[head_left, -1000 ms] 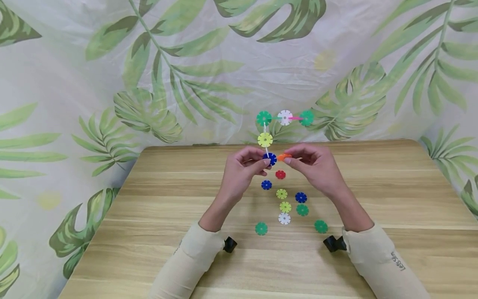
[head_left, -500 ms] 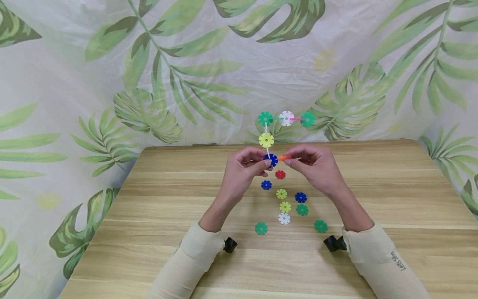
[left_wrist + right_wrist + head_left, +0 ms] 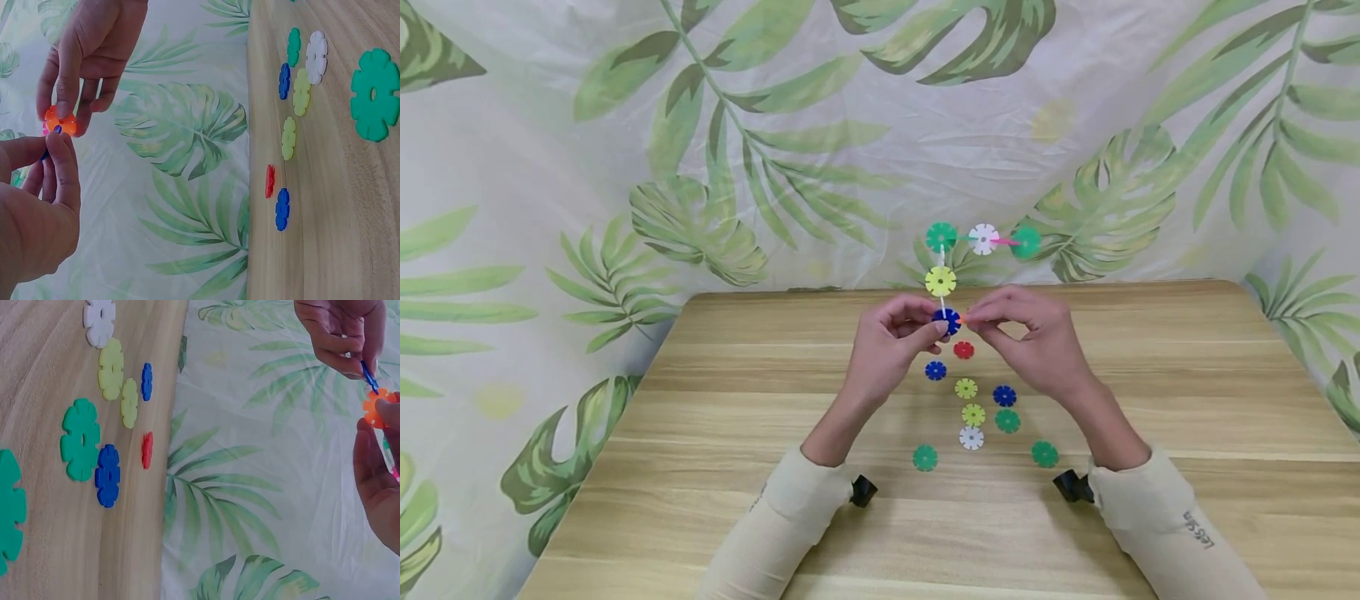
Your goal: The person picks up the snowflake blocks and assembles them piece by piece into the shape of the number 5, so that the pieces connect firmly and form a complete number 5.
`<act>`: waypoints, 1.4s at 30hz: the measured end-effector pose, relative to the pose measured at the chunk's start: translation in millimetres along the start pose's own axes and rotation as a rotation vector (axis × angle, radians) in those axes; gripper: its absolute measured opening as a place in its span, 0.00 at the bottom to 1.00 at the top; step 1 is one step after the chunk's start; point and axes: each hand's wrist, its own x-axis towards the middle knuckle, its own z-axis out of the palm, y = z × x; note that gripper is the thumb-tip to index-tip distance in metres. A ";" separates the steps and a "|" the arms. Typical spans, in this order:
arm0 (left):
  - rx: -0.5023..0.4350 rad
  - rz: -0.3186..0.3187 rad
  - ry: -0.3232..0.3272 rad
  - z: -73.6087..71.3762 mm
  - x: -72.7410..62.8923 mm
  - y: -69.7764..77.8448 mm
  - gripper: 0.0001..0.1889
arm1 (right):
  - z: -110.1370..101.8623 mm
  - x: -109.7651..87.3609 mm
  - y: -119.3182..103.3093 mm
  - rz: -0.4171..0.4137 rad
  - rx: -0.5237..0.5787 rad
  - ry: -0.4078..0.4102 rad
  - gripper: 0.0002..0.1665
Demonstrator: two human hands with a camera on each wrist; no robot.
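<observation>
My left hand (image 3: 895, 342) pinches a blue notched disc (image 3: 951, 322) between thumb and fingers, above the table. The disc forms the lower end of a linked chain. Above it come an edge-on white disc, a yellow disc (image 3: 940, 281) and a green disc (image 3: 942, 238); a row then runs right through a white disc (image 3: 983, 239) to another green disc (image 3: 1026, 242). My right hand (image 3: 1037, 337) pinches an orange notched disc (image 3: 375, 407), its edge meeting the blue disc's edge. Both wrist views show the two discs crossed at their rims, partly covered by fingers.
Several loose discs lie on the wooden table (image 3: 700, 500) beneath my hands, among them a red disc (image 3: 963, 350), a blue disc (image 3: 1004, 396), a white disc (image 3: 972, 437) and a green disc (image 3: 1044, 454). A leaf-patterned cloth (image 3: 820, 183) hangs behind the table.
The orange disc has moved left against the blue disc and now shows edge-on, mostly behind my right fingers. The linked chain has shifted slightly right. Loose discs on the table have not moved.
</observation>
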 end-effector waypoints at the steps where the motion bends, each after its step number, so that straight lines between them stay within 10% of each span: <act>1: -0.002 0.006 0.001 -0.2 -0.2 -0.1 0.08 | 0.9 0.4 -0.4 -0.017 -0.001 0.007 0.16; 16: -0.016 0.028 -0.024 -4.2 -1.6 4.4 0.10 | 4.4 -4.7 4.9 0.072 0.172 0.062 0.09; 33: 0.026 0.087 -0.018 -1.9 -4.0 5.6 0.07 | 5.0 -1.2 0.8 -0.173 0.046 0.103 0.15; 42: 0.028 0.075 -0.028 0.5 -3.3 5.4 0.08 | 6.5 -0.8 -2.4 -0.098 -0.035 0.074 0.14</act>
